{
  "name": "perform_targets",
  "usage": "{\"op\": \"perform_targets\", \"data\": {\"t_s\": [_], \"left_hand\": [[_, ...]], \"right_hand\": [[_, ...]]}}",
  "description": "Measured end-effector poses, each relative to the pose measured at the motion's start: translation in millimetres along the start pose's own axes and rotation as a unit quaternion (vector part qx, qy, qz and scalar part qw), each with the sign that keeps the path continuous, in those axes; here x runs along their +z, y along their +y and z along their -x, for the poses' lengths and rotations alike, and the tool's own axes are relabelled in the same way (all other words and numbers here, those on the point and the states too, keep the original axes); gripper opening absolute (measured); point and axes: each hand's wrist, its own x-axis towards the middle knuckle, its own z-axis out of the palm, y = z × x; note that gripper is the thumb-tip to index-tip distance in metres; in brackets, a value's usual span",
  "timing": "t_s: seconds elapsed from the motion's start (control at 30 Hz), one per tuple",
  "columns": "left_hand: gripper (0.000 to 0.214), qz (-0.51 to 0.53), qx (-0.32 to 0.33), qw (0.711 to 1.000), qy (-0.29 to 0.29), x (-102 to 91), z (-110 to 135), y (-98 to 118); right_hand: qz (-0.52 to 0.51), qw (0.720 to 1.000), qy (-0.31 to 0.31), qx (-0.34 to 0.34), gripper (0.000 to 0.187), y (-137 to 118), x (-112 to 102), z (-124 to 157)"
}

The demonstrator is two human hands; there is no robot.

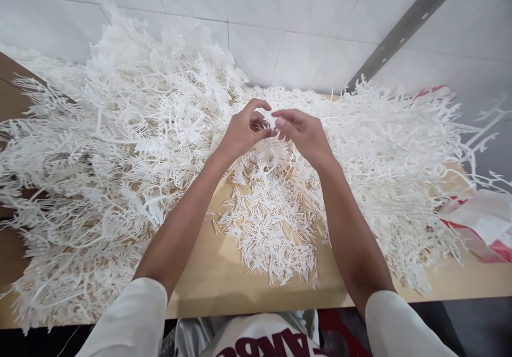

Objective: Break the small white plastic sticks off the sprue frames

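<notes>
Both hands are raised over the middle of the table, fingertips close together. My left hand (248,124) is curved into a C, its index finger and thumb apart and the other fingers curled behind. Facing it, my right hand (301,132) has its thumb and fingers bent together. Some white strands show between the hands, but I cannot make out whether they are held or lie behind. Beneath is a heap of short, thin white plastic bits (276,234). Large piles of branching white plastic sprigs rise on the left (120,133) and right (392,154).
The wooden table (212,277) has its front edge close to my body. Pale wall tiles (264,42) and a slotted grey metal post (404,26) stand behind. A red and white plastic bag (486,218) is at the right, and a brown board (14,93) at the far left.
</notes>
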Motion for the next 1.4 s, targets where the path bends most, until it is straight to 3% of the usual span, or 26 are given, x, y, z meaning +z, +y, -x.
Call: {"op": "perform_targets", "data": {"t_s": [0.17, 0.4, 0.57, 0.7, 0.9, 1.07, 1.17, 1.4], "left_hand": [[0.024, -0.009, 0.041, 0.999, -0.002, -1.3, 1, 10], [0.008, 0.1, 0.025, 0.995, -0.007, 0.1, -5, 1], [0.015, 0.043, 0.013, 0.998, -0.037, -3.6, -4, 3], [0.023, -0.012, 0.021, 0.999, -0.023, -4.1, -3, 2], [0.026, -0.04, 0.044, 0.998, -0.01, -2.3, -4, 3], [0.032, -0.022, 0.014, 1.0, 0.01, -1.6, -3, 3], [0.028, 0.008, -0.009, 1.0, -0.016, -0.3, -2, 3], [0.011, 0.012, 0.007, 0.999, 0.031, 4.6, -3, 4]], "right_hand": [[0.005, 0.999, 0.039, -0.023, 0.023, -3, -2, 1], [-0.071, 0.995, 0.061, -0.017, 0.025, 2, 0, -2], [-0.094, 0.994, 0.061, -0.007, 0.025, 12, 5, -3], [-0.088, 0.993, 0.073, -0.01, 0.024, 11, 5, -4], [-0.059, 0.998, 0.029, -0.019, 0.036, 2, 0, -2], [-0.045, 0.995, 0.077, -0.037, 0.036, 5, 3, -3], [-0.038, 0.994, 0.093, -0.047, 0.03, 5, 4, -2], [-0.011, 0.997, 0.04, -0.062, 0.025, -3, 1, 1]]}}
